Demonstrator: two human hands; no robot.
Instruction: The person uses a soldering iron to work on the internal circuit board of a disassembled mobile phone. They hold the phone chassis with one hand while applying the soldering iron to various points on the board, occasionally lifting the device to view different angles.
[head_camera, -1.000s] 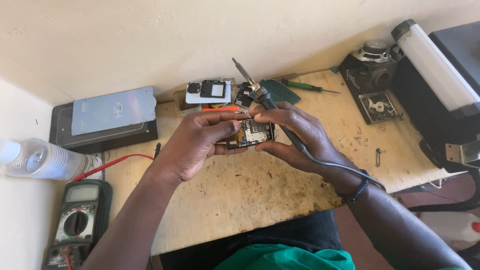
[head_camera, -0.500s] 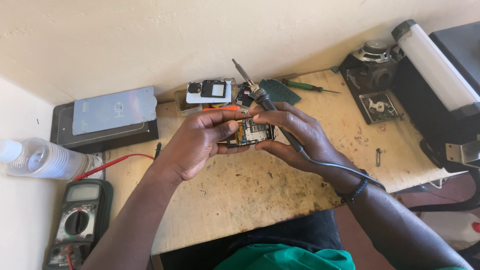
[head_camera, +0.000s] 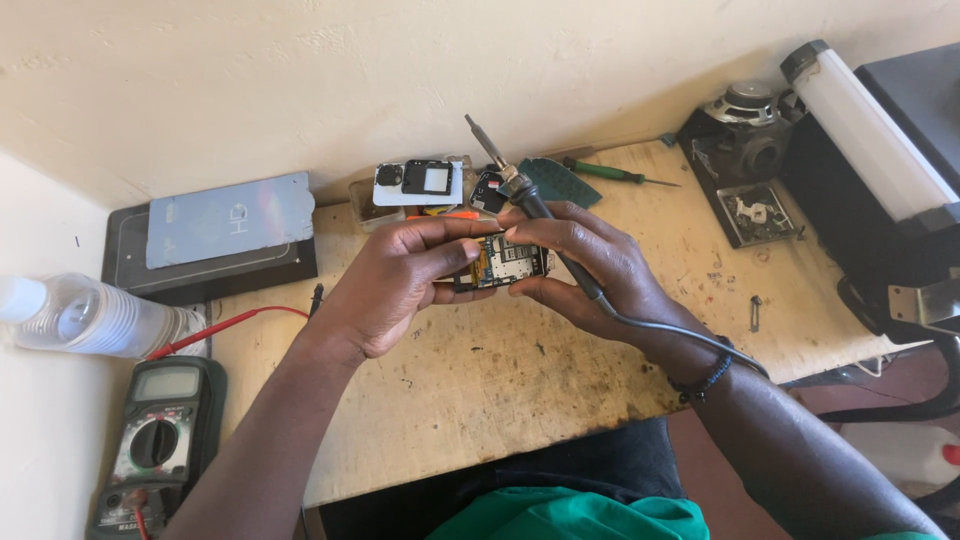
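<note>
Both hands meet over the wooden bench (head_camera: 520, 370), pinching an opened phone board (head_camera: 508, 262) just above it. The left hand (head_camera: 395, 285) clamps its near end; the right hand (head_camera: 590, 265) grips the far end with a soldering iron (head_camera: 520, 185) tucked along the fingers, tip pointing away. Best keep that hot tip clear of the thumbs.
</note>
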